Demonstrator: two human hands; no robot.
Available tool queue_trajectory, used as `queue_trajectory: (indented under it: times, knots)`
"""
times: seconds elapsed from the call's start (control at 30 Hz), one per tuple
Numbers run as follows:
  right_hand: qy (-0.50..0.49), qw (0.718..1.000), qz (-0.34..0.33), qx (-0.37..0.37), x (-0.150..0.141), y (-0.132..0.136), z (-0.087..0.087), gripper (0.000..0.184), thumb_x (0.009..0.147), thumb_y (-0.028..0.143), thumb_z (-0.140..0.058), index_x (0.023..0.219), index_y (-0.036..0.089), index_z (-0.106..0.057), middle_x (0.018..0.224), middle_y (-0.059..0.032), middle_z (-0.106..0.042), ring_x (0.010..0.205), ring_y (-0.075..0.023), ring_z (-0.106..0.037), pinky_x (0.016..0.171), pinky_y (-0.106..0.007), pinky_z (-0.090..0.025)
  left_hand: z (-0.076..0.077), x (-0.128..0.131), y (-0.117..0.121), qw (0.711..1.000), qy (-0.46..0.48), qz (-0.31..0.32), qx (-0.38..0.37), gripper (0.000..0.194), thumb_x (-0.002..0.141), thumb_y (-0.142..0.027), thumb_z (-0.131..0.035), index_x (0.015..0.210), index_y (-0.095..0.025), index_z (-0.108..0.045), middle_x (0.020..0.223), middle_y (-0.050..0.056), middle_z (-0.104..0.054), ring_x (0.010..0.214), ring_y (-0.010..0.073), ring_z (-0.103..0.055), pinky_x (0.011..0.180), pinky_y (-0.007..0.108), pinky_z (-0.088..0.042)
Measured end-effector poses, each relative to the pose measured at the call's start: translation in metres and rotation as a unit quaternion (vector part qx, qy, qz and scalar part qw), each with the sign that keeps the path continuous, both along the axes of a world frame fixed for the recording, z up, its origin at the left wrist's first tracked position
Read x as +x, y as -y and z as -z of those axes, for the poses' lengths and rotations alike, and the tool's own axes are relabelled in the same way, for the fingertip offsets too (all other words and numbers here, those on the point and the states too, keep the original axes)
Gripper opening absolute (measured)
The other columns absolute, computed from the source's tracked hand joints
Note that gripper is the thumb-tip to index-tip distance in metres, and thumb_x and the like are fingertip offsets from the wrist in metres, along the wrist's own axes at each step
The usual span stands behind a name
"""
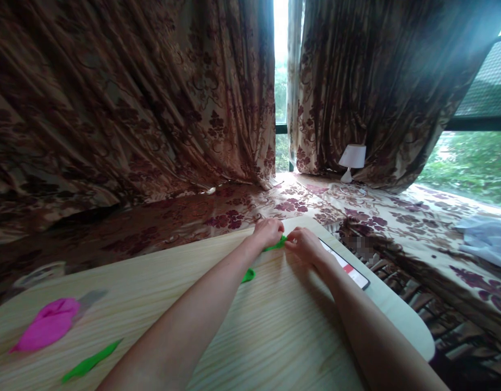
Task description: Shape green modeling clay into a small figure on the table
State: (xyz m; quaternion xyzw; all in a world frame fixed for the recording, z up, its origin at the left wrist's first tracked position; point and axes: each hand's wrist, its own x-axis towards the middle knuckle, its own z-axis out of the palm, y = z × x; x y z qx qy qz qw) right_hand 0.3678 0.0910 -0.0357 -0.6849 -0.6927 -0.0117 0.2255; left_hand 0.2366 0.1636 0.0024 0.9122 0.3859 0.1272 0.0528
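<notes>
At the far end of the wooden table (299, 336), my left hand (269, 232) and my right hand (304, 244) are close together. Their fingers pinch a small, bright green piece of what looks like modelling clay (277, 244) from both sides. The fingers partly cover it. Beside my left forearm lies a second green piece (248, 276) with a rounded end, partly hidden by the arm. A phone (356, 277) with a lit screen lies beside my right wrist, which covers part of it.
On the table's left lie a pink clay-like lump (49, 325), with a greyish flat thing (91, 300) at its end, and a pointed green strip (91, 361). Beyond the table, a white lamp (353, 156) stands on patterned cloth by the curtains (218, 98). White fabric (490, 239) lies at right.
</notes>
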Motion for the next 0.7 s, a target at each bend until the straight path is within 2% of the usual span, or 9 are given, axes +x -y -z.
queue_trajectory:
  times: [0.2, 0.27, 0.33, 0.4, 0.5, 0.6, 0.7]
  knots:
    - [-0.006, 1.0, 0.008, 0.02, -0.002, 0.001, 0.0, 0.025, 0.082, 0.034, -0.049, 0.078, 0.022, -0.07, 0.081, -0.0052, -0.063, 0.077, -0.0157, -0.056, 0.07, -0.023, -0.037, -0.004, 0.009, -0.002, 0.999, 0.008, 0.017, -0.031, 0.02, 0.07, -0.028, -0.055, 0.077, -0.021, -0.072, 0.079, 0.007, -0.069, 0.077, 0.0206, -0.059, 0.074, 0.029, -0.041]
    - [-0.007, 0.999, 0.013, 0.028, -0.001, 0.005, -0.005, 0.026, 0.082, 0.036, -0.048, 0.08, 0.021, -0.07, 0.083, -0.0058, -0.063, 0.079, -0.0164, -0.056, 0.07, -0.024, -0.037, -0.011, 0.002, -0.002, 0.999, 0.021, 0.019, -0.038, 0.023, 0.071, -0.03, -0.054, 0.083, -0.02, -0.072, 0.083, 0.007, -0.069, 0.078, 0.0196, -0.059, 0.072, 0.027, -0.04]
    - [-0.012, 0.998, 0.023, 0.049, -0.005, 0.012, -0.013, 0.029, 0.084, 0.037, -0.045, 0.086, 0.02, -0.069, 0.087, -0.007, -0.063, 0.083, -0.0177, -0.055, 0.072, -0.025, -0.036, -0.02, -0.018, 0.003, 0.998, 0.039, 0.016, -0.039, 0.028, 0.075, -0.031, -0.049, 0.091, -0.02, -0.07, 0.089, 0.005, -0.068, 0.081, 0.0176, -0.058, 0.072, 0.025, -0.04]
    - [-0.016, 0.998, 0.006, 0.066, -0.015, 0.019, -0.022, 0.029, 0.086, 0.035, -0.042, 0.089, 0.02, -0.067, 0.09, -0.0068, -0.063, 0.085, -0.0173, -0.055, 0.071, -0.025, -0.035, -0.028, -0.049, 0.013, 0.998, 0.048, 0.006, -0.041, 0.03, 0.078, -0.03, -0.044, 0.09, -0.018, -0.069, 0.087, 0.005, -0.069, 0.078, 0.0162, -0.057, 0.07, 0.023, -0.039]
    - [-0.015, 0.996, -0.087, 0.022, -0.047, 0.027, -0.027, 0.028, 0.086, 0.032, -0.042, 0.083, 0.021, -0.067, 0.083, -0.0042, -0.064, 0.075, -0.0143, -0.056, 0.064, -0.022, -0.035, -0.031, -0.11, 0.038, 0.997, 0.045, -0.021, -0.056, 0.028, 0.076, -0.027, -0.046, 0.081, -0.017, -0.071, 0.079, 0.004, -0.069, 0.071, 0.0158, -0.057, 0.065, 0.023, -0.039]
    - [-0.013, 0.99, -0.132, -0.04, -0.08, 0.033, -0.02, 0.024, 0.08, 0.037, -0.05, 0.081, 0.021, -0.068, 0.081, -0.0044, -0.065, 0.073, -0.015, -0.058, 0.061, -0.022, -0.035, -0.028, -0.179, 0.067, 0.991, 0.071, -0.068, -0.087, 0.029, 0.076, -0.028, -0.045, 0.084, -0.017, -0.07, 0.083, 0.004, -0.069, 0.073, 0.0168, -0.058, 0.067, 0.023, -0.039]
    - [-0.011, 0.989, -0.136, -0.05, -0.102, 0.035, -0.014, 0.016, 0.074, 0.03, -0.056, 0.075, 0.018, -0.067, 0.082, -0.0067, -0.066, 0.075, -0.0175, -0.059, 0.061, -0.024, -0.036, -0.031, -0.252, 0.095, 0.969, 0.132, -0.145, -0.151, 0.029, 0.074, -0.033, -0.048, 0.088, -0.019, -0.07, 0.086, 0.003, -0.069, 0.078, 0.0189, -0.058, 0.07, 0.024, -0.039]
